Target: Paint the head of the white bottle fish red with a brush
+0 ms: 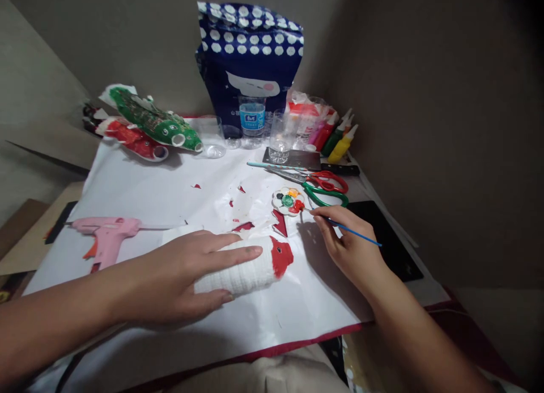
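Under my left hand lies a white fish figure with a red painted head and a small dark eye. The thumb and fingers wrap over its body and hold it on the white sheet. My right hand pinches a thin blue paintbrush. The brush's tip is at the red paint on the edge of a small flower-shaped palette, which also has green, orange and black paint in its wells. Torn red and white scraps lie between the fish and the palette.
A pink glue gun lies at the left. Two painted fish, one green and one red, sit at the back left. Scissors, a cleaver, clear cups, paint bottles and a blue bag stand or lie behind.
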The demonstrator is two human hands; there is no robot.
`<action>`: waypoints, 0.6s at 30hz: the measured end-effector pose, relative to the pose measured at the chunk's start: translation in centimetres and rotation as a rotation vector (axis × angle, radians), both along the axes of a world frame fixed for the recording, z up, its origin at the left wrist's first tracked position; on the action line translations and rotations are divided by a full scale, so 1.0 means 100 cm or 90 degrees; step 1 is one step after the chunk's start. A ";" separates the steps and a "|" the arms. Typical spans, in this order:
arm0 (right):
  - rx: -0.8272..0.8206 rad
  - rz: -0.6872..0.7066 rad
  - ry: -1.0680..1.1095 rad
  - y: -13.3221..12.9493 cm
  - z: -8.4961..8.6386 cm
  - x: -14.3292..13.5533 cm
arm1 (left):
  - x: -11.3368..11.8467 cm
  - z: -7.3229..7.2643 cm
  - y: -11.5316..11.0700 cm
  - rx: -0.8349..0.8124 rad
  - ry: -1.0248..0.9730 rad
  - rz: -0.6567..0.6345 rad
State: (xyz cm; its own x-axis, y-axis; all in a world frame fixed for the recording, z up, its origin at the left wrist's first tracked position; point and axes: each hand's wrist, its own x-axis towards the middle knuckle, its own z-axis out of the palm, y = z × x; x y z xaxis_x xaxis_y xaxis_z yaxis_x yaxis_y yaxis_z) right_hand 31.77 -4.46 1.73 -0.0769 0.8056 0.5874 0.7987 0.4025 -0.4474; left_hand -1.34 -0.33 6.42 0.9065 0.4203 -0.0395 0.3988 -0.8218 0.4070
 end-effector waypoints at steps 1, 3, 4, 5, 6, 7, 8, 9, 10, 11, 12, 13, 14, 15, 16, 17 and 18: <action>-0.007 -0.001 -0.002 0.000 -0.002 0.001 | 0.000 0.000 0.000 -0.001 -0.004 0.000; -0.015 -0.002 -0.001 0.001 -0.004 0.003 | 0.000 -0.001 0.001 -0.003 -0.009 -0.001; -0.018 -0.003 0.000 0.002 -0.005 0.004 | -0.001 -0.001 0.001 -0.005 -0.011 -0.002; -0.019 -0.003 0.002 0.003 -0.006 0.005 | -0.001 -0.002 0.001 -0.007 -0.014 -0.002; -0.019 -0.004 0.005 0.004 -0.007 0.005 | -0.001 -0.002 0.001 -0.010 -0.016 -0.002; -0.019 -0.003 0.009 0.004 -0.007 0.005 | -0.001 -0.002 0.001 -0.012 -0.017 -0.002; -0.019 -0.001 0.013 0.004 -0.007 0.005 | -0.001 -0.002 0.001 -0.013 -0.016 -0.001; -0.018 0.000 0.015 0.003 -0.005 0.004 | -0.001 -0.002 0.000 -0.014 -0.013 0.000; -0.015 0.000 0.023 0.001 -0.002 0.003 | 0.000 -0.002 0.000 -0.015 -0.008 0.001; -0.008 0.000 0.038 -0.003 0.002 0.001 | 0.000 -0.002 0.000 -0.015 -0.003 0.003; -0.001 0.003 0.058 -0.010 0.007 -0.001 | 0.000 -0.002 0.000 -0.014 0.002 0.005; 0.011 0.009 0.097 -0.017 0.013 -0.003 | 0.000 -0.002 0.000 -0.014 0.006 0.006; 0.020 0.036 0.134 -0.026 0.020 -0.006 | 0.000 -0.002 0.000 -0.014 0.008 0.007; 0.014 0.077 0.170 -0.036 0.026 -0.009 | 0.000 -0.002 0.000 -0.015 0.008 0.007; 0.011 0.128 0.190 -0.046 0.031 -0.012 | -0.001 -0.002 0.000 -0.014 0.006 0.008; -0.003 0.176 0.199 -0.055 0.036 -0.015 | -0.001 -0.002 0.000 -0.015 0.004 0.008; -0.003 0.224 0.201 -0.063 0.039 -0.018 | -0.001 -0.002 0.000 -0.016 -0.001 0.007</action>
State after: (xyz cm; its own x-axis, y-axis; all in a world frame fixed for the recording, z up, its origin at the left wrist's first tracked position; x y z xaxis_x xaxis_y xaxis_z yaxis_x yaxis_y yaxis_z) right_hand 29.95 -10.73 5.66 -0.1640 0.7654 0.6223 0.4389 0.6216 -0.6489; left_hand -1.39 -0.34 6.18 0.9023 0.4285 -0.0481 0.4062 -0.8074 0.4279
